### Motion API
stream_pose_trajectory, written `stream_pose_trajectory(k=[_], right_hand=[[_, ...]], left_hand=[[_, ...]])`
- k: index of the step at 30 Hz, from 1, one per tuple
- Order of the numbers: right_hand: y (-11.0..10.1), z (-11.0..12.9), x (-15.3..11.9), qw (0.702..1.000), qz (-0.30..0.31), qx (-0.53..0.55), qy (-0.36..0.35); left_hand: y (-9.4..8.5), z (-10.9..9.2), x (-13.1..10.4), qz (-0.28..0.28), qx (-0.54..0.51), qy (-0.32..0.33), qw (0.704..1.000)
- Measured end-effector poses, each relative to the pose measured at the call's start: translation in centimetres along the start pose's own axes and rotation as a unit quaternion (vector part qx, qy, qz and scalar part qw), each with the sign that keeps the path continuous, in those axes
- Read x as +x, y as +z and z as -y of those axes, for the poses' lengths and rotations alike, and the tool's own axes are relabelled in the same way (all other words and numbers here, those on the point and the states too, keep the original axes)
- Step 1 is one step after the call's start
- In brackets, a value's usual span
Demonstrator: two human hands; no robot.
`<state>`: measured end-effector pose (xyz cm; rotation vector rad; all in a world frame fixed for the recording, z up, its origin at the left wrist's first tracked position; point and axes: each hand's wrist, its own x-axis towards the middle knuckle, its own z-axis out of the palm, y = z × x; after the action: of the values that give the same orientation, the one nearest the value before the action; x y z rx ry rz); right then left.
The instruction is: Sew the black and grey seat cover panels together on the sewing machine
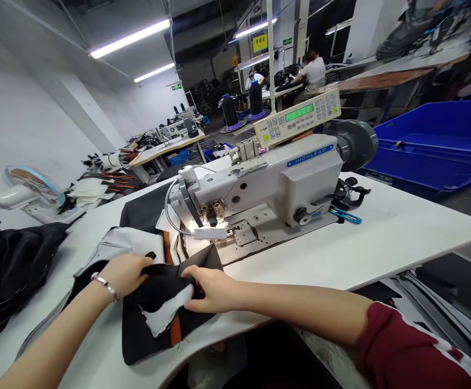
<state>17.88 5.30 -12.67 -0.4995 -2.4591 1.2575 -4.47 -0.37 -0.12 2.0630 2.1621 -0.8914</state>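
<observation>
A black fabric piece (141,335) with a white patch (166,313) and an orange strip (176,329) lies at the front edge of the white table. My left hand (127,273), with a bracelet at the wrist, pinches the upper left part of this fabric. On its right side, my right hand (211,289) grips a fold between thumb and fingers. Just beyond both hands is the needle area of a grey sewing machine (235,189), lit by a small lamp. White cloth (130,243) and more dark fabric (146,208) lie behind my left hand.
Stacked black pieces (12,270) sit at the left, near a fan (32,189). Blue scissors (345,216) lie by the machine's base. A blue bin (433,146) stands beyond the table at right. Thread cones (255,100) rise behind the machine. Two people work farther back.
</observation>
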Motion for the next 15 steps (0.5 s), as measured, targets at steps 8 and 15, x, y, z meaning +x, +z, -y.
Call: stream_pose_trajectory(k=[8, 15], right_hand=[[4.7, 1.8, 0.7, 0.958, 0.036, -0.247, -0.14], [6.8, 2.3, 4.9, 0.952, -0.002, -0.271, -0.143]], left_hand=[[-0.7, -3.1, -5.0, -0.12, 0.119, -0.063, 0.984], [-1.9, -6.2, -5.6, -0.227, 0.105, 0.004, 0.968]])
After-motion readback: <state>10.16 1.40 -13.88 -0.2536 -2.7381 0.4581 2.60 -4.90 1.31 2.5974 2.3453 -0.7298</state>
